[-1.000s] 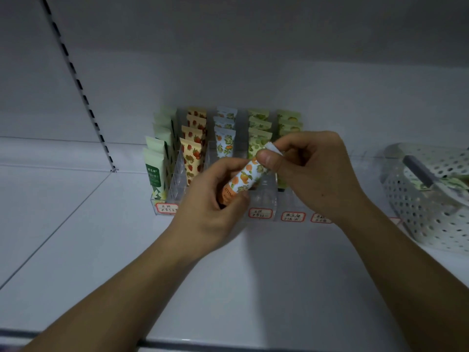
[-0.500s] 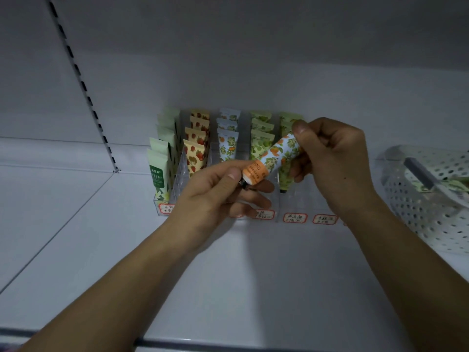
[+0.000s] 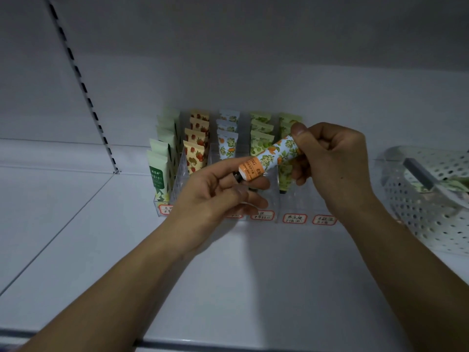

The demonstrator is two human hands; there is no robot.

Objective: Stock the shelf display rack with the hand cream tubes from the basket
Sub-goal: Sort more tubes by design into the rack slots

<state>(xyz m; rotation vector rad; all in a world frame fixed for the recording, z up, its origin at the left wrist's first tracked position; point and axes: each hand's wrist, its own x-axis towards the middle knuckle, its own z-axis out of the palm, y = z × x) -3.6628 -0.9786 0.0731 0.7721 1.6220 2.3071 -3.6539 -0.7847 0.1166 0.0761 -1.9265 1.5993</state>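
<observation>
Since one second ago the orange-printed tube (image 3: 271,157) has tilted flatter and risen. The right hand (image 3: 335,163) shifted from the crimped end to gripping the body. The left hand (image 3: 215,191) loosened, fingertips now at the cap.

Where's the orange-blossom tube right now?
Head view, centre: the orange-blossom tube is held between left hand and right hand, above the display rack.

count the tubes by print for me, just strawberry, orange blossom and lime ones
strawberry tubes: 4
orange blossom tubes: 4, counting the held tube
lime tubes: 3
total: 11
</observation>
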